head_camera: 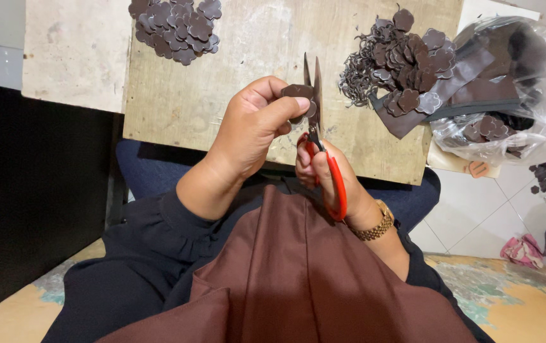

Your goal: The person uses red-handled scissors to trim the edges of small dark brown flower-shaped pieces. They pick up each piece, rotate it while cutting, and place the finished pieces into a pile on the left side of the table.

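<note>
My left hand pinches a small dark brown flower-shaped piece between thumb and fingers. My right hand grips red-handled scissors, blades pointing up and away, the blades touching the piece. A gold watch band sits on my right wrist. Both hands hover over the near edge of a worn wooden board resting across my lap.
A heap of cut brown flower shapes lies at the board's far left. Brown strips, scraps and more shapes pile at the far right. A clear plastic bag of brown material sits beyond the right edge, above white floor tiles.
</note>
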Tool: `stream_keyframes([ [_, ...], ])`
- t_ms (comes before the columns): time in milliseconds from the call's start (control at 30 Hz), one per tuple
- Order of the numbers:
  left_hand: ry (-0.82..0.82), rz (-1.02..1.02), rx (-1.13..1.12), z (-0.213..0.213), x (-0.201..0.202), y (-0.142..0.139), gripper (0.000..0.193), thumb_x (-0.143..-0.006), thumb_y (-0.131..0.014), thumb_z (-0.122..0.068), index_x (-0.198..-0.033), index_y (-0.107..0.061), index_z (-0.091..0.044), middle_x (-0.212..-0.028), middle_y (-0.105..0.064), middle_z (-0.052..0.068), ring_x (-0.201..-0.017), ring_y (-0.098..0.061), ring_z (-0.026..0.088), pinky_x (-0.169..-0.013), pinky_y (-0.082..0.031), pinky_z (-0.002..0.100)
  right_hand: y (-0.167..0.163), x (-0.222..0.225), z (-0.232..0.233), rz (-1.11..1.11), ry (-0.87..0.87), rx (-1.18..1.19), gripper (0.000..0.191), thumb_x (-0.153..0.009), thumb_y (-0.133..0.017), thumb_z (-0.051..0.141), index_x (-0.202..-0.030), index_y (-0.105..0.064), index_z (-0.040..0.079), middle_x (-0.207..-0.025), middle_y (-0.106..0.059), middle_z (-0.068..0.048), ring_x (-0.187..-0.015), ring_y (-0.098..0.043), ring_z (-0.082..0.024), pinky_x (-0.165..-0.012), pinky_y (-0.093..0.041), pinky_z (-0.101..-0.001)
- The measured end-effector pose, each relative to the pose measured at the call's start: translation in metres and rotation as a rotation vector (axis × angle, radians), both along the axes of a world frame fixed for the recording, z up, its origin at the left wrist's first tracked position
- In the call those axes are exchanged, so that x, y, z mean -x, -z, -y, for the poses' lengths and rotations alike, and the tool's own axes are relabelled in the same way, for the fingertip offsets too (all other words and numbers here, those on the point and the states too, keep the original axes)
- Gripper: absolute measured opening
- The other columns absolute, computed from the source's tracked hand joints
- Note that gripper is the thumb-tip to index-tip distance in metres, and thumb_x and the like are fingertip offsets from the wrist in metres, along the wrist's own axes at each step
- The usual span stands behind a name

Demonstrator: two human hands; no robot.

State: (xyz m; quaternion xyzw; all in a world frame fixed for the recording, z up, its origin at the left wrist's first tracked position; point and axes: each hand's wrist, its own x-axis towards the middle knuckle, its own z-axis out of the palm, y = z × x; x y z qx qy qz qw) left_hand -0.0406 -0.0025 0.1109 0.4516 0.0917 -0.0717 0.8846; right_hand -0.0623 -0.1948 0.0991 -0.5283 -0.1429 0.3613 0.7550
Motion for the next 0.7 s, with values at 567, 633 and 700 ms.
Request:
stream_keyframes([
  [567,-0.020,0.000,-0.092,-0.0066,-0.0004,-0.0037,0.007,-0.096,-0.069,-0.015,-0.094,-0.067,-0.009,-0.087,-0.071,-0.001,-0.074,-0.057,0.003,-0.063,-0.042,0.020,-0.0030,0.0013,-0.0001,0.035,-0.008,0.054,0.048,-0.105,-0.052,0.056,-0.101,-0.046,0.008,-0.079,-0.038,0.005,-0.067,-0.030,-0.006,-0.058,-0.027,-0.0222],
  [633,-0.022,-0.001,-0.099,-0.0076,-0.0009,-0.0048,0.007,-0.096,-0.069,-0.015,-0.094,-0.067,-0.009,-0.087,-0.072,-0.001,-0.075,-0.059,0.003,-0.064,-0.043,0.020,-0.0019,0.0008,-0.0003,0.033,-0.008,0.051,0.049,-0.105,-0.053,0.057,-0.101,-0.047,0.008,-0.079,-0.038,0.005,-0.067,-0.030,-0.006,-0.058,-0.027,-0.0220],
  [700,-0.027,-0.004,-0.114,-0.0085,-0.0007,-0.0057,0.006,-0.095,-0.068,-0.015,-0.094,-0.067,-0.009,-0.087,-0.072,0.000,-0.076,-0.060,0.003,-0.064,-0.043,0.020,-0.0008,0.0009,0.0001,0.029,-0.011,0.052,0.050,-0.105,-0.054,0.057,-0.100,-0.047,0.008,-0.079,-0.038,0.005,-0.067,-0.030,-0.006,-0.058,-0.028,-0.0220],
])
